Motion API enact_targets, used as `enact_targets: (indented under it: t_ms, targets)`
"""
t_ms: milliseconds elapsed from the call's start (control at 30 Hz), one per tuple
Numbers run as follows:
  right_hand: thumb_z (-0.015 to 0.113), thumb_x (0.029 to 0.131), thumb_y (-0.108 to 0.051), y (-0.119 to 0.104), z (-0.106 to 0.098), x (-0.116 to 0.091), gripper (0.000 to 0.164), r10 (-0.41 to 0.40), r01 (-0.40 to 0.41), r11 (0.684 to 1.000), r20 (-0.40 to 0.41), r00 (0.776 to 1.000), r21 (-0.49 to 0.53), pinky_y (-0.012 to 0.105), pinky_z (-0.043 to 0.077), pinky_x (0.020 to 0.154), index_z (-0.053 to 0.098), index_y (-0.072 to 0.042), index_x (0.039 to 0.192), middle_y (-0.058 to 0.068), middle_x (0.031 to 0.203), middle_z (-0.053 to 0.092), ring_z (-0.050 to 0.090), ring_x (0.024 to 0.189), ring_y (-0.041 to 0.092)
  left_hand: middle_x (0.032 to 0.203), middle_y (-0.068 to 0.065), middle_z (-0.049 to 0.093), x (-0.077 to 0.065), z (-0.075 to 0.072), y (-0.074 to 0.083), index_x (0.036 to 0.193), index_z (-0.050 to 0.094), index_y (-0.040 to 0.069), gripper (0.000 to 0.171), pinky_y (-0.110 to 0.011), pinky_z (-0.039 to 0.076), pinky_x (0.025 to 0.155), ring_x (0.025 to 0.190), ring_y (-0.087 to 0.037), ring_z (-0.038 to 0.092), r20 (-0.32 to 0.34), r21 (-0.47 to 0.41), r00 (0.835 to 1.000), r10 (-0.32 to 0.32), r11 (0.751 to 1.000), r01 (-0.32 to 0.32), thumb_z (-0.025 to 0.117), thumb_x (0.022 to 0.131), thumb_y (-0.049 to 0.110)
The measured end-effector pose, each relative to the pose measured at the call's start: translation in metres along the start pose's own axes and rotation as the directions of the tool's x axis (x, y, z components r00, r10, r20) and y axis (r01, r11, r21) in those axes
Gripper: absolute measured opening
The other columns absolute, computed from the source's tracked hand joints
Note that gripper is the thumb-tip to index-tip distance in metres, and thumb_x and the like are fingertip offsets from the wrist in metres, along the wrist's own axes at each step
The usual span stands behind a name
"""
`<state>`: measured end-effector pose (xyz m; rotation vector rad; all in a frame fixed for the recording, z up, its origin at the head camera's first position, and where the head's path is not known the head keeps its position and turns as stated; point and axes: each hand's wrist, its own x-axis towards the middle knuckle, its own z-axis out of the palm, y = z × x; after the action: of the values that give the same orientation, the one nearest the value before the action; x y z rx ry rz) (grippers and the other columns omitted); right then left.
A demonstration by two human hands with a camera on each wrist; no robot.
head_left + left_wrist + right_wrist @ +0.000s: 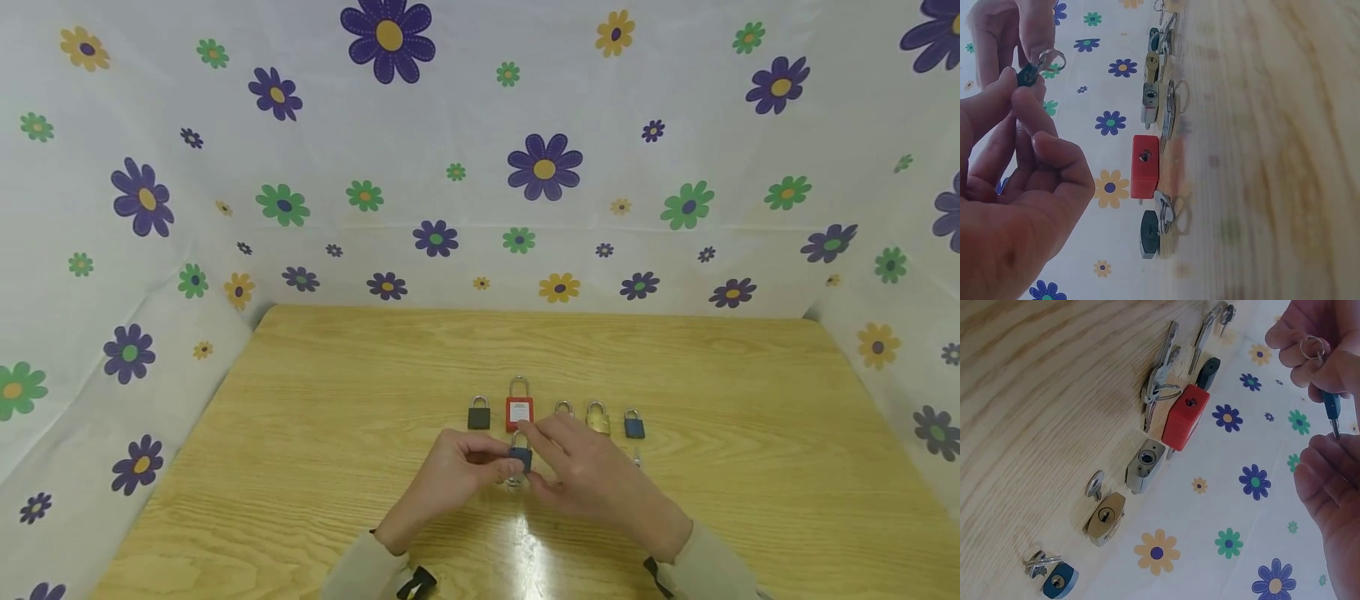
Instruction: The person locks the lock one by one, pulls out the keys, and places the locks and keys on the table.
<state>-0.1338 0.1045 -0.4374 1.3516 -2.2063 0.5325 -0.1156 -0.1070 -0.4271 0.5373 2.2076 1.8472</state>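
A small blue padlock with a silver shackle is pinched between the thumb and fingers of my left hand. Keys on a ring stick out from the padlock's bottom. My right hand is beside it, the fingertips at the shackle and the thumb near the body's lower corner. In the left wrist view the padlock body is partly covered by the left fingers. Just behind the hands lies a red padlock with a white label.
A row on the wooden table also has a black padlock, a silver padlock, a brass padlock and another blue padlock. Keys lie by them. A flower-printed cloth stands around the table.
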Motion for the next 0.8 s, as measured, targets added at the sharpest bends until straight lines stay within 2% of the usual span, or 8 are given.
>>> enact_targets:
  t_ms: [67,233,300,533,667,800]
  targets:
    - [0.076,0.071,-0.012,0.000,0.000,0.000,0.045,-0.004,0.004,1.000,0.003,1.000,-0.016,0.034,0.057,0.076,0.066,0.005,0.111,0.007,0.095,0.062,0.055,0.084,0.017,0.089,-0.027,0.074,0.000,0.001,0.000,0.093,0.075,-0.010,0.011,-0.021,0.056,0.061,0.075,-0.035,0.069,0.001,0.016,1.000,0.009,1.000,-0.009,0.071,0.085,-0.003]
    - [0.074,0.069,-0.014,0.000,0.000,0.000,0.042,-0.012,0.012,0.999,0.012,1.000,-0.039,0.034,0.057,0.077,0.068,0.004,0.107,0.005,0.092,0.063,0.052,0.080,0.017,0.083,-0.024,0.074,0.001,0.004,-0.001,0.089,0.076,-0.008,0.008,-0.042,0.060,0.060,0.069,-0.024,0.068,-0.002,0.061,1.000,0.016,0.998,-0.015,0.072,0.084,-0.003]
    - [0.073,0.068,-0.013,0.000,0.000,0.000,0.042,-0.019,0.020,0.999,0.016,1.000,-0.048,0.035,0.058,0.079,0.068,0.004,0.106,0.004,0.091,0.063,0.051,0.079,0.016,0.082,-0.023,0.073,0.001,0.005,-0.002,0.088,0.076,-0.007,0.007,-0.045,0.060,0.060,0.068,-0.022,0.068,0.000,0.074,1.000,0.015,0.997,-0.015,0.072,0.084,-0.002]
    - [0.071,0.061,-0.011,0.001,0.001,-0.001,0.043,-0.048,0.051,0.995,0.029,0.998,-0.088,0.026,0.054,0.069,0.068,0.003,0.102,0.003,0.086,0.060,0.049,0.079,0.017,0.087,-0.023,0.074,0.000,0.007,0.000,0.091,0.076,-0.007,0.010,-0.058,0.058,0.066,0.070,-0.015,0.068,0.012,0.060,1.000,-0.028,0.998,0.027,0.071,0.085,-0.001]
    - [0.070,0.061,-0.011,0.002,0.002,-0.001,0.043,-0.044,0.046,0.995,0.019,0.999,-0.088,0.026,0.055,0.068,0.068,0.003,0.101,0.003,0.086,0.060,0.050,0.078,0.016,0.088,-0.020,0.075,0.002,0.008,-0.007,0.092,0.077,-0.004,0.011,-0.053,0.059,0.068,0.073,-0.015,0.069,-0.001,0.064,0.999,-0.049,0.997,0.049,0.073,0.085,0.003]
    - [0.071,0.061,-0.013,0.004,0.002,-0.002,0.041,-0.030,0.031,0.996,0.016,0.999,-0.078,0.025,0.053,0.064,0.067,0.001,0.100,0.003,0.086,0.059,0.049,0.077,0.016,0.086,-0.015,0.076,0.007,0.007,-0.026,0.092,0.079,0.002,0.012,-0.033,0.060,0.064,0.072,-0.014,0.069,-0.003,0.070,1.000,-0.023,0.997,0.023,0.075,0.085,0.011]
